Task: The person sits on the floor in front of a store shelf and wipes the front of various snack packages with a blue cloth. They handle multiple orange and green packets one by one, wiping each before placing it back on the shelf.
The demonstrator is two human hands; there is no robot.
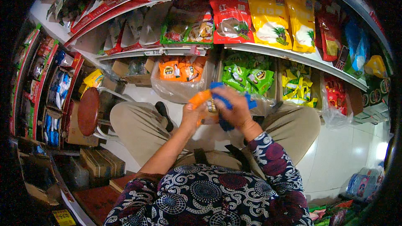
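My left hand [191, 116] grips an orange packet [201, 99] by its left side, in front of my lap. A blue cloth [224, 99] is bunched in my right hand [234, 108], which is blurred and lies against the right side of the packet. Beyond my hands, a plastic-lined box holds similar orange packets [180, 70]. To its right, green packets [248, 77] fill another box. Yellow packets [296, 84] lie in a box farther right.
Above the boxes runs a shelf edge [282, 56] with red and yellow pouches [270, 22]. A round-topped stool [89, 111] stands left of my knee. Cardboard boxes [102, 163] sit at lower left, wrapped bottles [362, 183] at lower right.
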